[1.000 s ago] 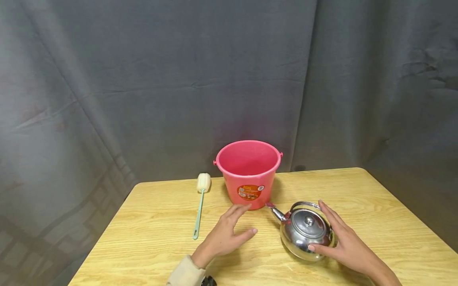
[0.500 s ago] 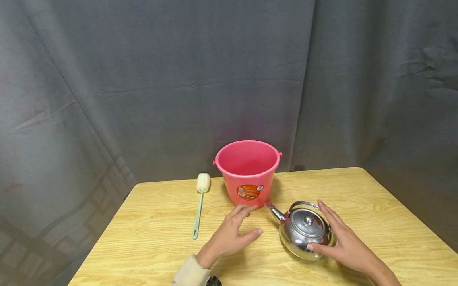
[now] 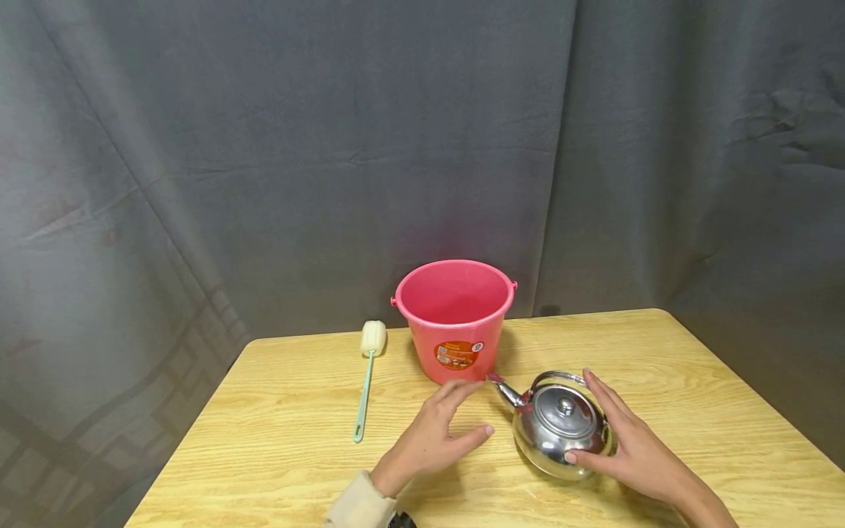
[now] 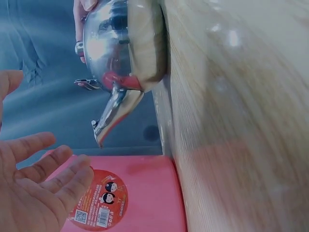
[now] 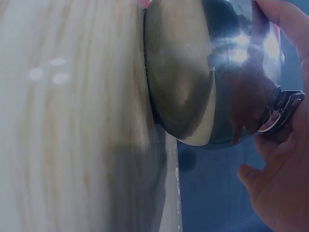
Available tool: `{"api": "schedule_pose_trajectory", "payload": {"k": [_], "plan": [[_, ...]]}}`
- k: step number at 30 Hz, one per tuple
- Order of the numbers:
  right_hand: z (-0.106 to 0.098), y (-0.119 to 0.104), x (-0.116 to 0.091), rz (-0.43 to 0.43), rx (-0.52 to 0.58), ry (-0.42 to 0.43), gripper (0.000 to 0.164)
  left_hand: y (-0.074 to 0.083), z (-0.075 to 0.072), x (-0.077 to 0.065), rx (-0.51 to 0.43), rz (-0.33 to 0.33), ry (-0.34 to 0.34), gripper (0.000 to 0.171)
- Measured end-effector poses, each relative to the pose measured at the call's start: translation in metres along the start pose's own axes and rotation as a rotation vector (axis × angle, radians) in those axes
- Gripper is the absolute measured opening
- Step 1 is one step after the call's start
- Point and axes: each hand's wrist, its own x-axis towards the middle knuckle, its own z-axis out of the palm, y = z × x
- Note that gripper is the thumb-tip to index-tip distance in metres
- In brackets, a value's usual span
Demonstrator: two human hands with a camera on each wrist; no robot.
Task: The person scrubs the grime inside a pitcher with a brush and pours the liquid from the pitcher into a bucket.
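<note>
A shiny metal kettle (image 3: 557, 436) with a round lid and a raised handle stands on the table, its spout pointing toward the pink bucket (image 3: 455, 330). My right hand (image 3: 630, 447) lies along the kettle's right side. Its thumb (image 5: 285, 14) touches the kettle body, and the other fingers extend near the handle hinge without curling round it. Between the sponge brush and the kettle, my left hand (image 3: 429, 436) hovers over the table, thumb and fingers spread. In the left wrist view, its fingers (image 4: 67, 186) are apart from the kettle and overlap the bucket's round label.
A bottle brush (image 3: 365, 389) with a cream sponge head and pale green handle lies left of the bucket. Behind the wooden table (image 3: 277, 411) hangs a grey curtain (image 3: 317, 169). The table's right edge runs beyond the right hand.
My left hand has moved to the right, nearer the kettle's spout. The right hand keeps its place at the kettle. The whole scene has shifted slightly left in the head view.
</note>
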Motion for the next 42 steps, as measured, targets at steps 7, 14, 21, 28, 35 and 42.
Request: {"api": "schedule_pose_trajectory", "payload": {"k": [7,14,21,28,35,42], "plan": [[0.000,0.000,-0.001,-0.009,-0.003,0.007,0.115,0.002,0.002,0.001,-0.006,-0.008,-0.003,0.058],[0.000,0.000,0.000,-0.007,0.011,0.003,0.115,0.003,0.004,0.006,-0.003,0.026,0.021,0.057],[0.000,0.000,-0.001,-0.015,0.012,0.012,0.114,0.005,0.009,0.016,0.017,0.118,0.055,0.054],[-0.001,0.000,0.000,-0.005,0.014,0.002,0.115,0.008,0.010,0.020,0.019,0.139,0.054,0.054],[-0.001,0.001,-0.001,0.002,0.013,0.002,0.115,0.008,0.012,0.024,0.029,0.157,0.057,0.053],[-0.001,0.000,-0.001,0.002,0.027,-0.001,0.115,0.006,0.015,0.028,0.028,0.187,0.059,0.051]]}}
